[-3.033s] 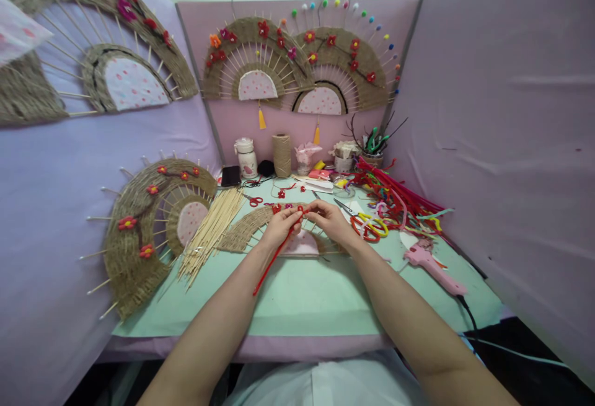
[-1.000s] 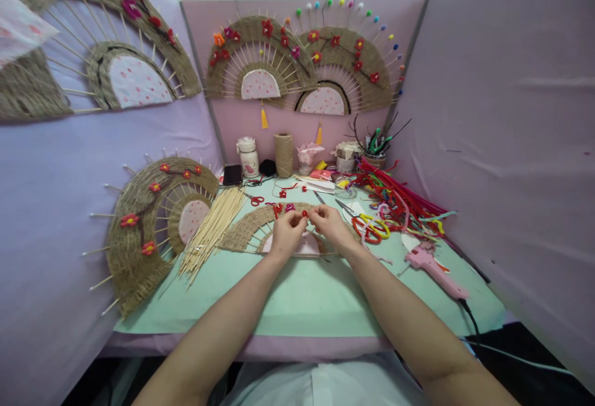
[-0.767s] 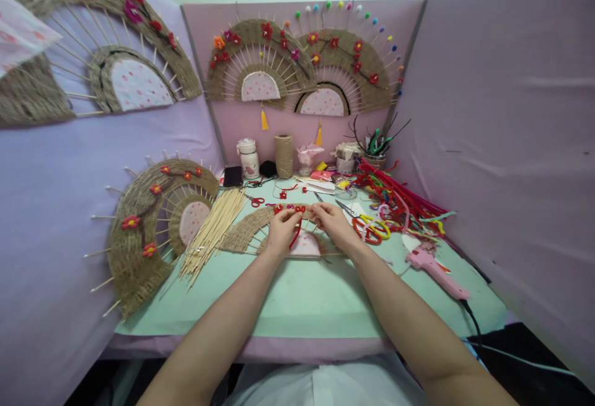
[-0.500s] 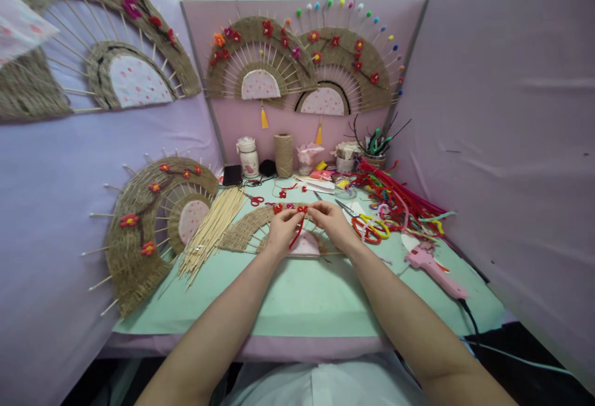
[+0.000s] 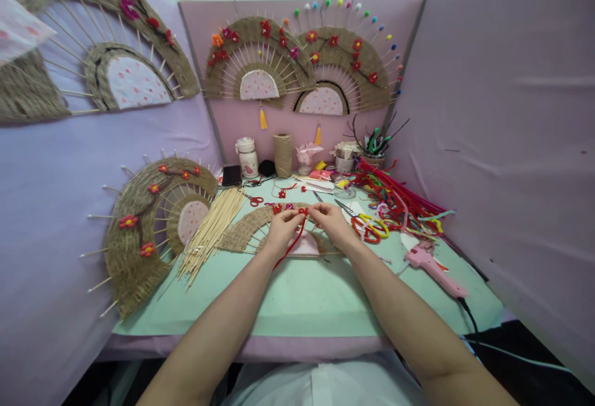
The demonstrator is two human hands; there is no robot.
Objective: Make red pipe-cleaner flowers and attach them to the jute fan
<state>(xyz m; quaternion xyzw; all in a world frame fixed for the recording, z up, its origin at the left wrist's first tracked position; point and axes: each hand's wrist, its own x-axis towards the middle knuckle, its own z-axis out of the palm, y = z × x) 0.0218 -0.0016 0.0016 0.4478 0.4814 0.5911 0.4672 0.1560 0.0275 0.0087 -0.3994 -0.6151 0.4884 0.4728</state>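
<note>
Pinching tight with the fingers (image 5: 294, 215) of the left hand (image 5: 281, 233), right at the looped upper end of a red fuzzy strand (image 5: 292, 247); clamped on that same end with the right hand (image 5: 332, 221) too. Trailing down from there toward the near left. Just beneath, flat on the bench (image 5: 307, 307): a half-round twine fan (image 5: 244, 232), partly hidden, with red and magenta bits (image 5: 277, 209) along its far edge. Out left, a bundle of thin pale sticks (image 5: 211, 229), then a flowered fan (image 5: 125, 263) against the left panel (image 5: 46, 207). Over right, red and yellow scissor handles (image 5: 386, 227), a pink glue gun (image 5: 434, 269) and, farther off, a tangled heap of fuzzy stems (image 5: 400, 195). At the far side, a twine spool (image 5: 282, 155).
</note>
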